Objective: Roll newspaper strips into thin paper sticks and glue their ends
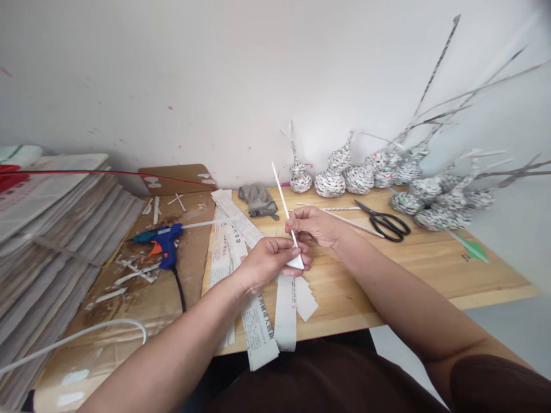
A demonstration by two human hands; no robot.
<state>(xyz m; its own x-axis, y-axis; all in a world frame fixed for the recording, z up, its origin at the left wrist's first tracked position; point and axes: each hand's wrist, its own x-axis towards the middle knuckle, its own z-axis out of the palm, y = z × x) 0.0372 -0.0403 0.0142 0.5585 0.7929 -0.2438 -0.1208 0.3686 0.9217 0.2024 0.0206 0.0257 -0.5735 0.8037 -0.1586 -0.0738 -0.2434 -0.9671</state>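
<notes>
Between my hands a thin white paper stick (282,198) slants upward, its lower end meeting a white paper strip that hangs below my fingers. My left hand (273,256) pinches the strip (286,315) and the stick's lower end between thumb and fingers. Just above and to the right, my right hand (313,226) grips the stick with its fingertips; some of those fingers are hidden. More printed paper strips (260,330) lie fanned out under my left hand, a few reaching over the table's front edge.
Black-handled scissors (390,225) and thin paper sticks lie right of my hands. Woven paper gourd shapes (330,182) line the wall. A grey cloth (258,201) sits behind. Leftward are a blue glue gun (170,244) on cardboard and a tall newspaper stack (64,241).
</notes>
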